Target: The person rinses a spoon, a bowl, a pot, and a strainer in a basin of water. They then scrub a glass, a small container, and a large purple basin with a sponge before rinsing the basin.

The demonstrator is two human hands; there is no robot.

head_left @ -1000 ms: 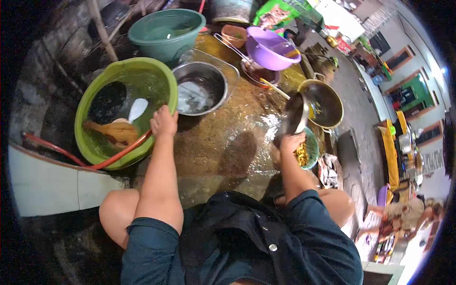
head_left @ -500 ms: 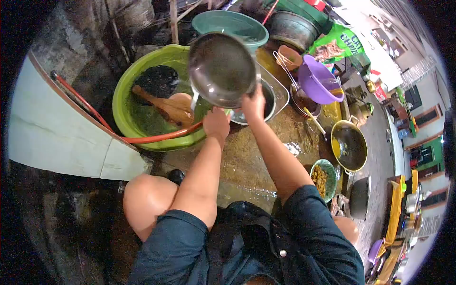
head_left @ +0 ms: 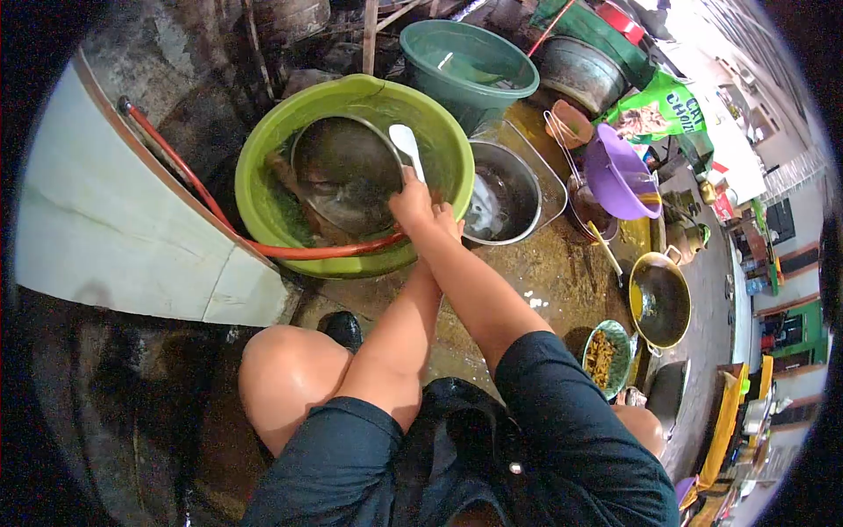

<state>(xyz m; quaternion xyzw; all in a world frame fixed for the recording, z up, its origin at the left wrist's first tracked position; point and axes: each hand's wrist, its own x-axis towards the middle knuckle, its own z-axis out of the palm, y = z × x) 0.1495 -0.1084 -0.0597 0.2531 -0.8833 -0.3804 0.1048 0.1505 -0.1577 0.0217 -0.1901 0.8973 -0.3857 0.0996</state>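
Your right hand (head_left: 412, 204) grips the pan (head_left: 345, 171) inside the green basin (head_left: 458, 162); your left hand (head_left: 450, 218), by the basin's near-right rim, partly hidden, grip unclear. Hold pan low, limiting splashes.

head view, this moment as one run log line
right hand: holding metal pan; pan: in green tub; left hand: by tub rim; red hose: across tub

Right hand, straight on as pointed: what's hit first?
The round dark metal pan, whose edge the right hand already grips; past that, probably the far wall of the large lime-green plastic tub, though depth is unclear.
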